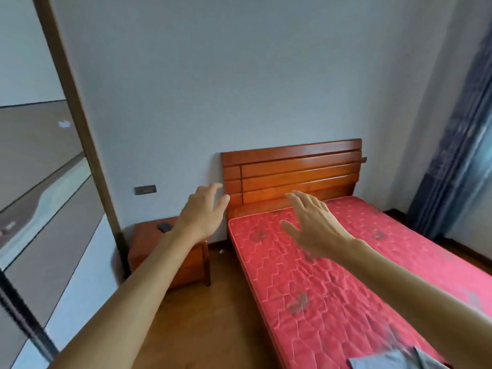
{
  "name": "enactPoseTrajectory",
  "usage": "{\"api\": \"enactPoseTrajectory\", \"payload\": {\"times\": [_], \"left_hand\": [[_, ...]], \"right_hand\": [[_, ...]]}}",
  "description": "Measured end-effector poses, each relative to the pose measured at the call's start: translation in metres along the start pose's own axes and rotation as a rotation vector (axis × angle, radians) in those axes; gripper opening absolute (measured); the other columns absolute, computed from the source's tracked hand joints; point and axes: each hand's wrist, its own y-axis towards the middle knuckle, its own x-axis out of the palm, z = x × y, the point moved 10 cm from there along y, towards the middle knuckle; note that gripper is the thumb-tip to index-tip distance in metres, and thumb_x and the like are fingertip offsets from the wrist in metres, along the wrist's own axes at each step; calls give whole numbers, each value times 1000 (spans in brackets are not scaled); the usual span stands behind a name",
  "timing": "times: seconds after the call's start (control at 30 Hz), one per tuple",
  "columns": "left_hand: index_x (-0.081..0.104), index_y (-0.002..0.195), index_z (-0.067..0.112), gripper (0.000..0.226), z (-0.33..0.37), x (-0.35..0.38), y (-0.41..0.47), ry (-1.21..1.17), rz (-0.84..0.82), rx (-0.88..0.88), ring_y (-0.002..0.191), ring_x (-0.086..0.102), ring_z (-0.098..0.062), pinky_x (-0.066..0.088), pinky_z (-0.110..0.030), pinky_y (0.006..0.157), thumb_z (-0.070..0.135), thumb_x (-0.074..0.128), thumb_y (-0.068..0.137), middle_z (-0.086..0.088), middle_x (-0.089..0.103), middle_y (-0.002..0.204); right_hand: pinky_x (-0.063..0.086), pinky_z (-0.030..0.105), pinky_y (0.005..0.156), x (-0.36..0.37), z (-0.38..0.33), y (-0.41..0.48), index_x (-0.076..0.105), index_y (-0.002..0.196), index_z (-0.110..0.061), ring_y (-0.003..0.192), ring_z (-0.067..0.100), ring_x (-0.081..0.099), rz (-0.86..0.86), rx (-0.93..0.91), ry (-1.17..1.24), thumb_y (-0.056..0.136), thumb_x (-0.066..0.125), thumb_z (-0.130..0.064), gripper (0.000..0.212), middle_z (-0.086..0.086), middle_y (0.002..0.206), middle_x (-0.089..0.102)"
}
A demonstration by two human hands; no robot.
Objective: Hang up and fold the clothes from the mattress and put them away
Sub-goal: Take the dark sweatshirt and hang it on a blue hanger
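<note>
Above the red mattress (346, 262), left hand (205, 209) and right hand (316, 225) reach forward, each grip spread, empty.

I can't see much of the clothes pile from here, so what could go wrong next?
1. Both the left hand and right hand are open and empty, raised well away from the grey garment, which is barely in frame.
2. That garment lies near the red quilted mattress edge and might slide onto the wooden floor.
</note>
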Motion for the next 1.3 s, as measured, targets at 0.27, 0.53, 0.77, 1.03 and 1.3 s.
{"api": "enactPoseTrajectory", "payload": {"times": [0.27, 0.53, 0.77, 1.03, 1.3], "left_hand": [[40, 149, 20, 51, 123, 155, -27, -71, -232, 124, 139, 42, -27, 36, -40, 111, 43, 41, 104, -10, 41, 153], [48, 143, 20, 44, 217, 300, -82, -205, -445, 270, 130, 50, -23, 43, -38, 107, 36, 49, 102, -7, 51, 142], [47, 144, 17, 46, 248, 438, -118, -188, -712, 307, 131, 50, -25, 40, -37, 109, 33, 51, 101, -11, 52, 142], [43, 147, 19, 48, 265, 582, -128, -138, -1000, 374, 134, 48, -25, 37, -34, 108, 32, 51, 101, -10, 50, 144], [45, 144, 16, 48, 333, 668, -157, -106, -1225, 576, 129, 51, -28, 41, -40, 105, 34, 51, 100, -11, 54, 141]], "right_hand": [[25, 44, 118, 7, 161, -120, 29, 150, -11, 145, 29, 29, -43, 246, 12, 96, 50, -44, 66, 10, 156, 33], [33, 47, 110, 43, 301, -252, 31, 148, -9, 136, 34, 40, -83, 612, 47, 96, 52, -43, 65, 14, 150, 40], [37, 43, 101, 96, 396, -363, 39, 140, -9, 128, 36, 46, -189, 947, 52, 97, 49, -44, 56, 14, 137, 50], [44, 45, 97, 167, 464, -440, 39, 140, -8, 121, 38, 53, -363, 1213, 46, 95, 50, -44, 59, 18, 134, 54], [41, 44, 102, 159, 486, -517, 39, 141, -7, 124, 35, 51, -356, 1469, -10, 96, 48, -45, 60, 17, 137, 52]]}}
